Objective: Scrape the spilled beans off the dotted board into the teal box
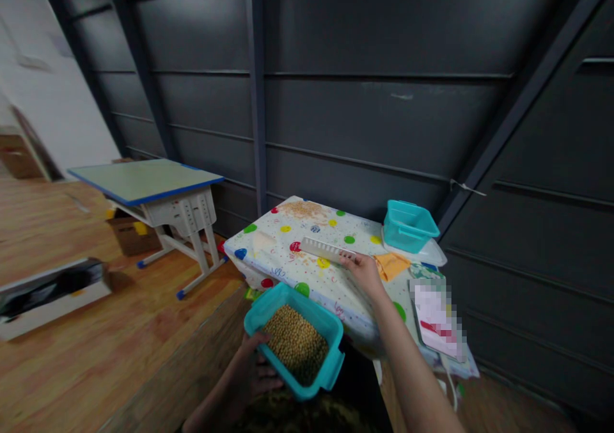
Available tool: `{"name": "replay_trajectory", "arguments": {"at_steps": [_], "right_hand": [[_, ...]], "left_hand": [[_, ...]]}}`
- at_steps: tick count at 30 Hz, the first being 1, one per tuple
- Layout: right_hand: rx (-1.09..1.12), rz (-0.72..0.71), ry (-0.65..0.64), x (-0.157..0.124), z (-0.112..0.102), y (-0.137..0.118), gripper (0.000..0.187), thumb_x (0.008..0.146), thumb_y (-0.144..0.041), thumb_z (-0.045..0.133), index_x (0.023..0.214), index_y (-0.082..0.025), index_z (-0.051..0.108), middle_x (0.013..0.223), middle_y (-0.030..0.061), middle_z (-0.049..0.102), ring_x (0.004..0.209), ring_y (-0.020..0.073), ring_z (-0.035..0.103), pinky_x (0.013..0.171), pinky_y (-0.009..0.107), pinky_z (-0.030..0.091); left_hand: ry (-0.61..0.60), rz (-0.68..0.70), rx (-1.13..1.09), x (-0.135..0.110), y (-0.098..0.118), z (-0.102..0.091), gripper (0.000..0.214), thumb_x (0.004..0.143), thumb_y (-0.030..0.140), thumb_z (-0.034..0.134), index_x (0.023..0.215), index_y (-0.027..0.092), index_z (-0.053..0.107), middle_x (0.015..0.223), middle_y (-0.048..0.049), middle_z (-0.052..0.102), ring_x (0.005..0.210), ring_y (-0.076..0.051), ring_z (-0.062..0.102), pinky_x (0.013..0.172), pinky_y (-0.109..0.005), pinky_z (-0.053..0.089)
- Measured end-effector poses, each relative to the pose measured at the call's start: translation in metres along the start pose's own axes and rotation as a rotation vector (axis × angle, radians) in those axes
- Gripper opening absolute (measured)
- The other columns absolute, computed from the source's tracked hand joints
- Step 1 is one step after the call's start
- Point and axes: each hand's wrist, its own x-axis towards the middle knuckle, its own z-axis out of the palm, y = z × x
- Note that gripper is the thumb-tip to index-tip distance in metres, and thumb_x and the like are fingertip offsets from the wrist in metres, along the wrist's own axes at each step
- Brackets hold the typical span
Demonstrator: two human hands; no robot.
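My left hand grips the near left side of a teal plastic tub, thumb over the rim and fingers under it. Tan beans, probably soybeans, partly fill the tub, which is held at the front edge of the table. Over the table, my right hand has its fingers closed on the right end of a long white notched strip. The strip lies at or just above the patterned tablecloth; contact cannot be made out. Small tan bits are strewn beside it.
More tan grains lie in a patch at the table's back left. A second teal tub stands at the back right on a white lid. Nearby are an orange cloth and a blurred-out flat panel. A desk stands left.
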Motion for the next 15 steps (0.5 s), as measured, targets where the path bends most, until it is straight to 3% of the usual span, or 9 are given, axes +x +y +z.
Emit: {"name": "replay_trajectory", "arguments": {"at_steps": [4, 8, 15], "right_hand": [[-0.053, -0.022, 0.145, -0.016, -0.008, 0.0, 0.048, 0.083, -0.063, 0.062, 0.072, -0.018, 0.076, 0.061, 0.0031, 0.068, 0.061, 0.0202, 0.055, 0.061, 0.031, 0.042], [-0.193, -0.016, 0.283, -0.036, -0.016, 0.0, 0.052, 0.09, -0.065, 0.058, 0.078, -0.019, 0.077, 0.07, 0.0088, 0.075, 0.066, 0.0242, 0.063, 0.064, 0.033, 0.046], [-0.627, 0.013, 0.255, -0.061, -0.013, -0.004, 0.039, 0.101, -0.044, 0.055, 0.099, -0.016, 0.082, 0.076, 0.0137, 0.078, 0.066, 0.0256, 0.069, 0.062, 0.03, 0.04]], "left_hand": [[-0.004, 0.052, 0.098, -0.016, 0.007, 0.012, 0.032, 0.097, 0.035, 0.055, 0.125, 0.024, 0.045, 0.082, -0.0046, 0.062, 0.066, -0.028, 0.071, 0.067, -0.041, 0.063], [-0.018, 0.069, 0.13, -0.01, 0.006, 0.012, 0.037, 0.095, 0.037, 0.059, 0.126, 0.028, 0.041, 0.088, -0.0031, 0.06, 0.068, -0.026, 0.07, 0.069, -0.04, 0.063], [-0.022, 0.021, 0.122, -0.002, 0.005, 0.013, 0.048, 0.09, 0.035, 0.064, 0.132, 0.026, 0.042, 0.092, -0.0089, 0.062, 0.071, -0.03, 0.071, 0.072, -0.044, 0.063]]}}
